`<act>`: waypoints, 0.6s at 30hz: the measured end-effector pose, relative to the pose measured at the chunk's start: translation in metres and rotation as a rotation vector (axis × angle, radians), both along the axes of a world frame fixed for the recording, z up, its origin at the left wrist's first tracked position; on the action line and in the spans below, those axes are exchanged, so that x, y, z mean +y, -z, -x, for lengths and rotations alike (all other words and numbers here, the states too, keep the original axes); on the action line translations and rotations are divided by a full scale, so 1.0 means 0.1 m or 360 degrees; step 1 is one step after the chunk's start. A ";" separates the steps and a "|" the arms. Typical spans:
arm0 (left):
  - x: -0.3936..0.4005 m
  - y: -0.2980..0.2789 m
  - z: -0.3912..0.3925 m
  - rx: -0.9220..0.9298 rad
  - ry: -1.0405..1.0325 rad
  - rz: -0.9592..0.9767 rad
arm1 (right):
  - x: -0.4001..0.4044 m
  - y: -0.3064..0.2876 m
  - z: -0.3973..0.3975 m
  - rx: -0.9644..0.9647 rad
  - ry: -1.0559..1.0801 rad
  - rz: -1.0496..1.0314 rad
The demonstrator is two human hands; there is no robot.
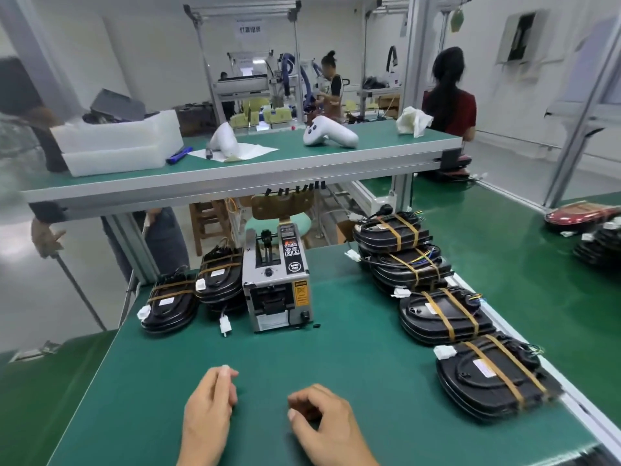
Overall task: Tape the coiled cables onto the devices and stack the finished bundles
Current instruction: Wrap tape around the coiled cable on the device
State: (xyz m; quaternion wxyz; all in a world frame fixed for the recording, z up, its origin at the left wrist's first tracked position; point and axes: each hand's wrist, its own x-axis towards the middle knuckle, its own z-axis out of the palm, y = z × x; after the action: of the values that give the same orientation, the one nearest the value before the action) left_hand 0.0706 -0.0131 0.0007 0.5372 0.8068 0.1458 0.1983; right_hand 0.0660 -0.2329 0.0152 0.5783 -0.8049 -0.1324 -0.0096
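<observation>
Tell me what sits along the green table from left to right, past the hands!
Two stacks of taped bundles → grey tape dispenser → row of four taped bundle stacks along the right edge.

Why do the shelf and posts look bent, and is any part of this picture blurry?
Head view: the wide-angle lens bows the upper shelf and tilts the frame posts; the left edge is smeared and hazy; the tape dispenser and both hands, left hand and right hand, are fairly sharp; lighting is even, with soft shadows.
</observation>
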 end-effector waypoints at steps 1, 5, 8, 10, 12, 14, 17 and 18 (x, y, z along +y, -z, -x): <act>0.00 0.01 -0.01 -0.0007 0.0005 -0.0004 | 0.00 -0.01 0.00 0.0005 -0.0007 0.0013; 0.05 0.06 -0.03 -0.0039 -0.0007 -0.0008 | -0.01 -0.05 0.02 0.0042 -0.0034 0.0030; 0.06 0.09 -0.05 -0.0045 -0.0010 0.0002 | -0.02 -0.06 0.01 0.0079 -0.0054 0.0049; 0.06 0.11 -0.05 -0.0058 -0.0004 0.0009 | -0.02 -0.05 0.01 0.0090 -0.0053 0.0056; 0.07 0.10 -0.06 -0.0081 -0.0001 0.0034 | -0.01 -0.04 0.02 0.0100 -0.0054 0.0049; 0.08 0.07 -0.06 -0.0091 0.0013 0.0056 | -0.01 -0.02 0.02 0.0108 -0.0045 0.0036; 0.06 0.03 -0.06 -0.0089 0.0020 0.0050 | 0.01 0.02 0.02 0.0149 -0.0056 -0.0004; 0.04 0.02 -0.05 -0.0094 0.0022 0.0044 | 0.00 0.03 0.03 0.0187 -0.0017 -0.0086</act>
State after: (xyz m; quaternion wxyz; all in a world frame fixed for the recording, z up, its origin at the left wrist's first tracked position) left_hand 0.0757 -0.0090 -0.0010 0.5538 0.7940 0.1270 0.2164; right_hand 0.0632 -0.2329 0.0124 0.6065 -0.7876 -0.1023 0.0373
